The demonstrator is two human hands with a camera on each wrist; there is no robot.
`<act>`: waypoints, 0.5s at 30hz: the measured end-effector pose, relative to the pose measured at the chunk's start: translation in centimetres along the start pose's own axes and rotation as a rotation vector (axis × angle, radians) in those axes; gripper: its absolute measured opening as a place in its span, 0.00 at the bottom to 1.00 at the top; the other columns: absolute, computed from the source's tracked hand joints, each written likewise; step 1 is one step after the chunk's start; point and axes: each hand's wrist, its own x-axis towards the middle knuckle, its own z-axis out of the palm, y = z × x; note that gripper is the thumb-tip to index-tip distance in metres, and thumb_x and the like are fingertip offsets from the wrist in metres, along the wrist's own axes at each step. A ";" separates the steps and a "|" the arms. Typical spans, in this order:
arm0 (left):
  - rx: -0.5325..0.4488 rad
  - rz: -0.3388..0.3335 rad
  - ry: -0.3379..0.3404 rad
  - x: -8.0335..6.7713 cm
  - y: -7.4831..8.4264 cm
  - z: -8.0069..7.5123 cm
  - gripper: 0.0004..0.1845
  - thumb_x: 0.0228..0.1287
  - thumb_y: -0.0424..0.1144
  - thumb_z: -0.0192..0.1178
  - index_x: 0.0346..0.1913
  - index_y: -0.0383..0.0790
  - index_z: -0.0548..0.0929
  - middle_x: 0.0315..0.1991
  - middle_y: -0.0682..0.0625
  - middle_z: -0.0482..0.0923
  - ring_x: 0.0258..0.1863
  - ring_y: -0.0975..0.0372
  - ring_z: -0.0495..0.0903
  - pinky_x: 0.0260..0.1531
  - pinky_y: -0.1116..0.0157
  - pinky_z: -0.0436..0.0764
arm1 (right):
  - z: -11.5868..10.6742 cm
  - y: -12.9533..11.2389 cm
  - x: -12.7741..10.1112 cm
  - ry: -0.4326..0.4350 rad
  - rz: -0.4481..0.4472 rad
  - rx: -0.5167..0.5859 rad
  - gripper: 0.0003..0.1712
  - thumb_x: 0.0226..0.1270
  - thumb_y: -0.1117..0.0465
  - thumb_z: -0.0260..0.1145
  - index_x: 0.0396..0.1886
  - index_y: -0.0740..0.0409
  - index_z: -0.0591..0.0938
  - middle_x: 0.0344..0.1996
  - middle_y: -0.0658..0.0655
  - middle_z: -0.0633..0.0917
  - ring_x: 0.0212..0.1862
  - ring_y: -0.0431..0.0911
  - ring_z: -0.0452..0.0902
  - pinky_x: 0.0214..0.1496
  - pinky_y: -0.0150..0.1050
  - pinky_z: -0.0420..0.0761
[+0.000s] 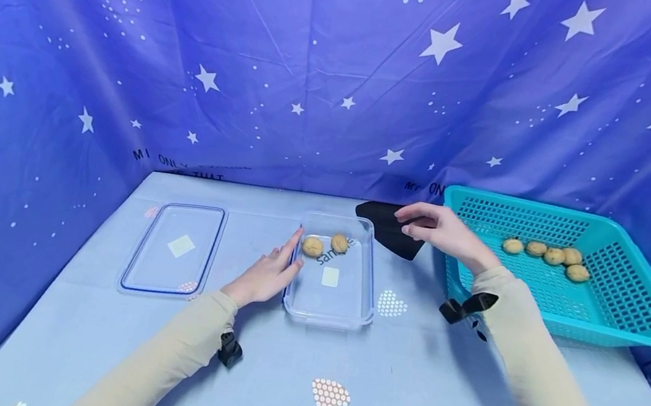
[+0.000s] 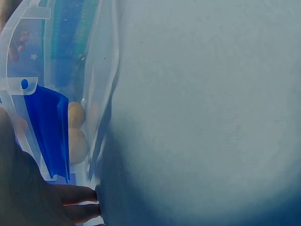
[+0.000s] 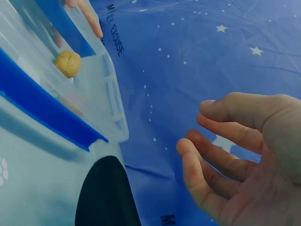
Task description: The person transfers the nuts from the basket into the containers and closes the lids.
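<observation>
Left hand [image 1: 265,277] flat against clear plastic box [image 1: 328,302] | right hand [image 1: 439,233] relaxed, empty | round knobbly walnuts [image 1: 313,246]

Beige sleeves [image 1: 536,354] (blk wrist straps [image 1: 466,307])

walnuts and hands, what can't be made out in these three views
- Head view: the print on the clear box floor is partly covered by a walnut.
- Left wrist view: the left hand is dark and cut off by the bottom edge; the two walnuts blur through the box wall.
- Right wrist view: the right hand holds nothing; the basket is out of frame; the black patch is cut off by the bottom edge.
</observation>
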 end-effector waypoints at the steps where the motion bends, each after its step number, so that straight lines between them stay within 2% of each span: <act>1: -0.001 0.003 0.002 0.0 0.0 0.0 0.34 0.77 0.54 0.35 0.77 0.61 0.33 0.76 0.50 0.45 0.71 0.39 0.49 0.69 0.44 0.42 | -0.2 0.2 -0.2 0.001 -0.002 0.003 0.20 0.69 0.62 0.64 0.58 0.63 0.78 0.53 0.62 0.80 0.48 0.47 0.80 0.49 0.39 0.81; 4: -0.002 0.004 0.004 -0.1 0.0 0.0 0.33 0.77 0.55 0.35 0.77 0.62 0.33 0.76 0.49 0.46 0.71 0.39 0.49 0.69 0.44 0.42 | -0.9 0.6 -0.6 0.008 -0.004 -0.005 0.20 0.69 0.60 0.64 0.58 0.62 0.78 0.54 0.61 0.79 0.48 0.45 0.80 0.48 0.36 0.80; 9: 0.003 0.012 0.011 0.0 -0.1 0.0 0.34 0.77 0.54 0.35 0.77 0.60 0.34 0.76 0.47 0.47 0.70 0.38 0.50 0.69 0.43 0.42 | -2.0 1.1 -1.4 0.016 0.001 -0.026 0.21 0.70 0.58 0.63 0.60 0.62 0.77 0.57 0.62 0.77 0.49 0.44 0.79 0.49 0.37 0.80; 15: 0.002 0.011 0.005 -0.1 0.1 0.0 0.33 0.77 0.54 0.35 0.77 0.61 0.33 0.76 0.48 0.46 0.70 0.38 0.50 0.69 0.43 0.42 | -3.5 1.4 -2.1 0.035 0.040 -0.053 0.22 0.72 0.59 0.61 0.61 0.64 0.75 0.57 0.63 0.76 0.47 0.42 0.80 0.50 0.43 0.81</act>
